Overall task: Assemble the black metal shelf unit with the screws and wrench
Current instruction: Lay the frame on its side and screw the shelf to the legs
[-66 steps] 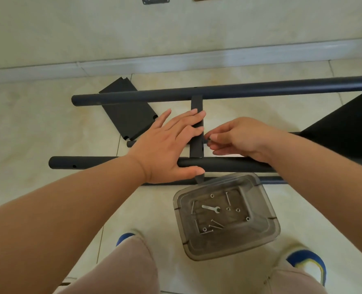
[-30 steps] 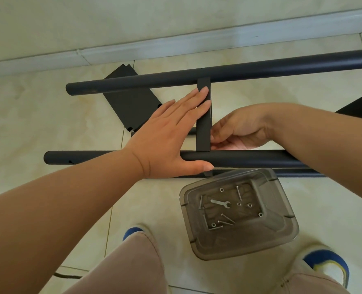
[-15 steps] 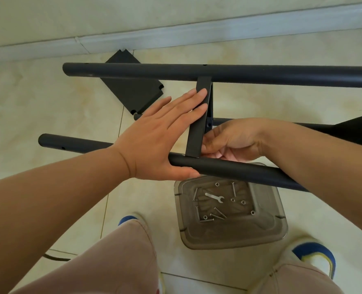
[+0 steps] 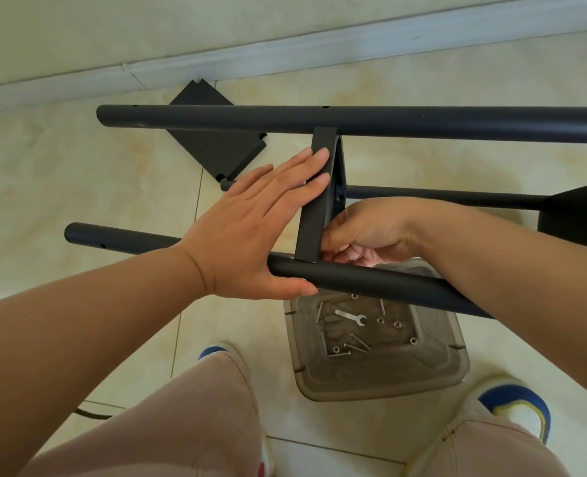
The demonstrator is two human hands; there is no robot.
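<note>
The black shelf frame is lifted off the floor, its far tube (image 4: pixel 422 123) and near tube (image 4: pixel 371 282) joined by a flat black crossbar (image 4: pixel 314 215). My left hand (image 4: pixel 250 232) lies flat with straight fingers against the crossbar's left face, thumb under the near tube. My right hand (image 4: pixel 367 232) curls behind the crossbar's lower end, its fingertips pinching at the joint; what they pinch is hidden. A small silver wrench (image 4: pixel 350 316) and several screws (image 4: pixel 348 346) and nuts lie in a clear plastic tub (image 4: pixel 450 366) below the near tube.
A loose black shelf panel (image 4: pixel 216 146) lies flat on the tiles near the wall's skirting. A third, thinner tube (image 4: pixel 440 196) runs right to a black panel (image 4: pixel 581 218). My knees and blue-and-white shoes (image 4: pixel 522 407) flank the tub.
The frame has been raised and tilted toward me, so the near tube now crosses above the tub. Both hands stayed on the crossbar; my right hand slid lower, to its near end.
</note>
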